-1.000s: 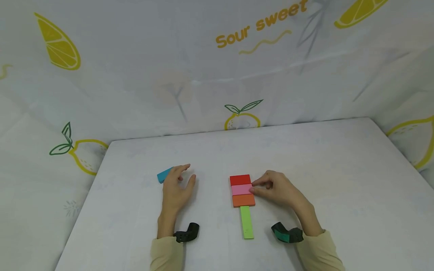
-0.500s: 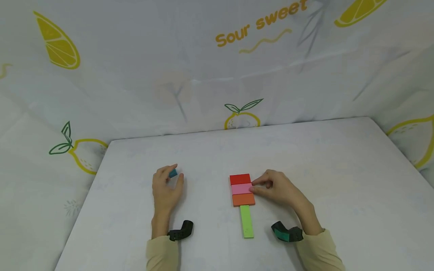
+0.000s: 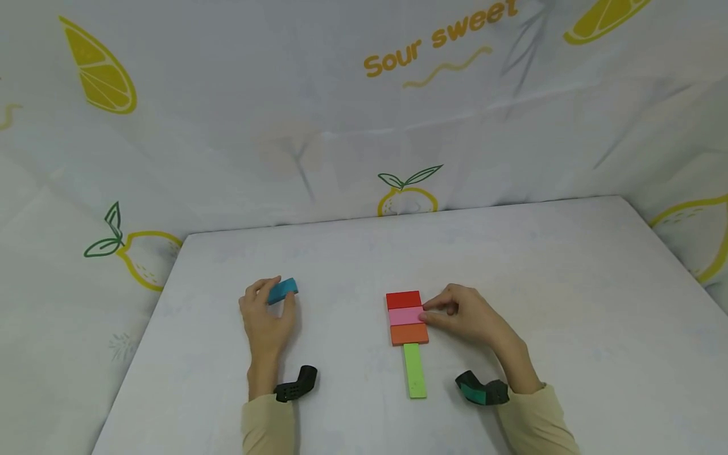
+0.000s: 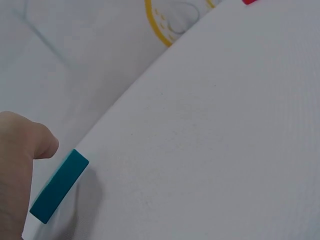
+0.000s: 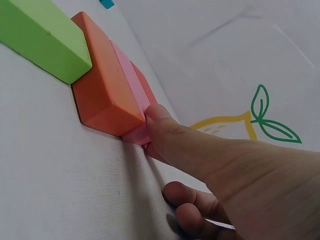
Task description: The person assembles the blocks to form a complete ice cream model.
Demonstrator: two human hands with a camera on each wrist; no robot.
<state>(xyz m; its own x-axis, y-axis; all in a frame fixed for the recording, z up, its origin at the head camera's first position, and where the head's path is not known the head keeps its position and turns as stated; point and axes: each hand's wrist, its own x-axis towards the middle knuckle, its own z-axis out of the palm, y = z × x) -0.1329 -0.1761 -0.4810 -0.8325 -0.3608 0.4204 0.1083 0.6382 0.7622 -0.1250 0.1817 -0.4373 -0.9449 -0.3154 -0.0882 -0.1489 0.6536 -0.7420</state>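
In the head view my left hand (image 3: 265, 321) is around a blue block (image 3: 282, 291) lying on the table, its fingers and thumb on either side. The left wrist view shows a gap between the thumb (image 4: 42, 141) and the blue block (image 4: 59, 186). My right hand (image 3: 472, 318) keeps its thumb and index finger at the right end of a pink block (image 3: 405, 316). That block lies between a red block (image 3: 403, 299) and an orange block (image 3: 409, 333). A light green block (image 3: 415, 371) runs from the orange one toward me.
A white table (image 3: 512, 253) carries the blocks, with a lemon-print cloth (image 3: 256, 126) hanging behind it. Black wrist-camera mounts (image 3: 296, 383) stick out from both wrists.
My left hand has shifted left, uncovering the right part of the blue block, which stays about where it was. My right hand and the row of blocks hold still.
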